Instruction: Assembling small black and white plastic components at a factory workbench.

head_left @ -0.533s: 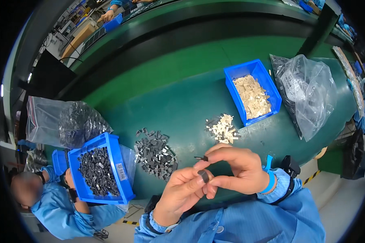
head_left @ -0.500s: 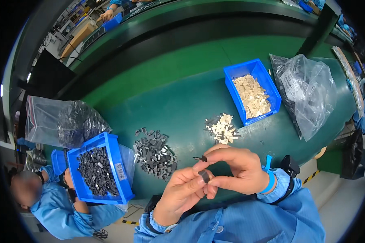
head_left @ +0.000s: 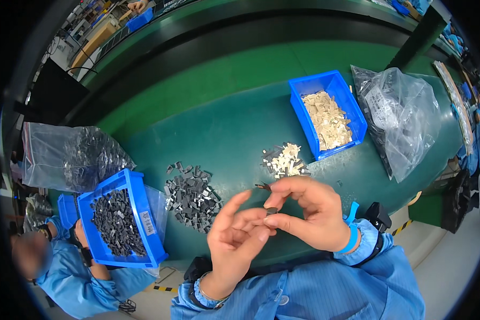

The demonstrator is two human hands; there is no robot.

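In front of me my right hand [head_left: 312, 216] pinches a small dark grey plastic piece [head_left: 272, 210] between thumb and finger. Another small dark piece [head_left: 262, 186] with thin prongs sticks out by its index fingertip. My left hand [head_left: 234, 234] is open, its index finger stretched up and its thumb off the piece. The other left fingertips lie against the right thumb and the pinched piece. Beyond my hands is a small heap of cream pieces [head_left: 289, 158] mixed with dark ones. To the left lies a larger pile of dark grey pieces [head_left: 192, 196].
A blue bin [head_left: 319, 154] of cream pieces stands at the far right, beside a clear plastic bag [head_left: 408, 120]. At left are a blue bin [head_left: 157, 250] of dark pieces and another bag [head_left: 69, 157]. A co-worker's blue sleeve [head_left: 74, 285] is beside that bin.
My left thumb has come off the dark grey piece and the left fingers have spread. The right hand keeps its pinch. The whole view has shifted slightly.
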